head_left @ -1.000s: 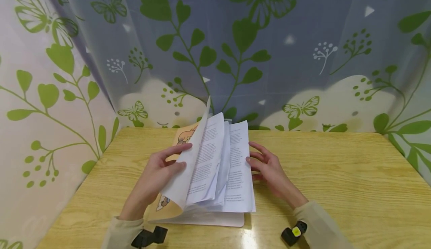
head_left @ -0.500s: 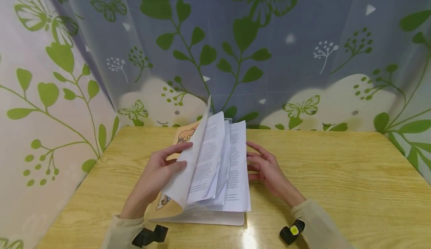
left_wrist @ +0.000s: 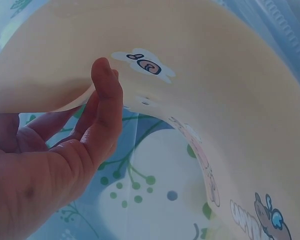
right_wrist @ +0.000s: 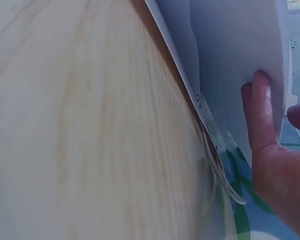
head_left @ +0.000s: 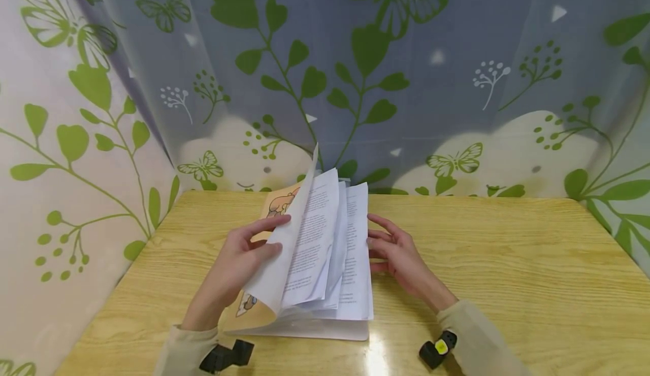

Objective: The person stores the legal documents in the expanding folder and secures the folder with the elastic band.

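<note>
On the table lies a folder with an orange cartoon-printed cover (head_left: 254,322), bent back so its white inner side shows. My left hand (head_left: 241,260) pinches this cover, thumb and index finger on the white side; in the left wrist view, another finger (left_wrist: 107,95) lies against the orange side. Inside stand printed sheets (head_left: 355,252), in loose, slightly fanned bundles. My right hand (head_left: 398,252) is at their right edge. In the right wrist view, its straight fingers (right_wrist: 261,110) rest on the back of the sheets, with the thumb (right_wrist: 299,117) just beyond the edge.
The folder's pale back cover (head_left: 325,331) lies under the papers on the wooden table (head_left: 508,269). A curtain with green leaves and butterflies (head_left: 386,110) hangs behind the table and along its left side. Black wrist cameras sit on both sleeves.
My right hand has moved slightly left, and the right edge of the printed sheets has shifted left with it. The left hand and the cover stay where they were.
</note>
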{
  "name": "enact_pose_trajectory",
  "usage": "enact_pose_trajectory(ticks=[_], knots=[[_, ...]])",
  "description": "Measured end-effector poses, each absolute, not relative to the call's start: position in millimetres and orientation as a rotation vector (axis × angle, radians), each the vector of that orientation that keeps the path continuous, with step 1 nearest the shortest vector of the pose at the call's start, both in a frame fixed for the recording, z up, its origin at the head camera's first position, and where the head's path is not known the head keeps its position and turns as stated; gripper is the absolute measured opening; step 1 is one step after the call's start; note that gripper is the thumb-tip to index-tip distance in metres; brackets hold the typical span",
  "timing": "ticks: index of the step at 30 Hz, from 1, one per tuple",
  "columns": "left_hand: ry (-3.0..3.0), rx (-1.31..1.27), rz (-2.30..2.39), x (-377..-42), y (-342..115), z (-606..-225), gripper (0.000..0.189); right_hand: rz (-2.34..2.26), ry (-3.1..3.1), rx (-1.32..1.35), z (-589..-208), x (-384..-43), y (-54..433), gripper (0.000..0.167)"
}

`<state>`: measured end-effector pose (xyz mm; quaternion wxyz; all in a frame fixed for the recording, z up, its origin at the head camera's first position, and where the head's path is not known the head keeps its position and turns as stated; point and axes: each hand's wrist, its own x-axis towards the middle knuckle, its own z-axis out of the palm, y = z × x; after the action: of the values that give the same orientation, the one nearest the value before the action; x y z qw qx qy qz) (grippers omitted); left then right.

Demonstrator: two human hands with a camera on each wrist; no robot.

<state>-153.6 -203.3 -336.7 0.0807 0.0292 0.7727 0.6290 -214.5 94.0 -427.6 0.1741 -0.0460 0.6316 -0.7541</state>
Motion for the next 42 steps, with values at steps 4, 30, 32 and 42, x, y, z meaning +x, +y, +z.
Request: enact_pose_trajectory(ticks=[4,30,32,42], knots=[[2.307,0.084,1.884,-153,-203,-336,0.051,-2.134,1.789,-0.134,-428,-215,92,0.062],[2.299,0.098,1.892,-153,-204,-337,0.05,-2.122,1.793,-0.106,-428,-218,78,0.062],[2.297,0.099,1.894,-153,-204,-337,0.05,-2.119,1.797,-0.112,-427,-218,78,0.062],[2.301,0.088,1.889,-153,-204,-336,0.05,-2.124,1.784,-0.1,-426,-218,74,0.063]])
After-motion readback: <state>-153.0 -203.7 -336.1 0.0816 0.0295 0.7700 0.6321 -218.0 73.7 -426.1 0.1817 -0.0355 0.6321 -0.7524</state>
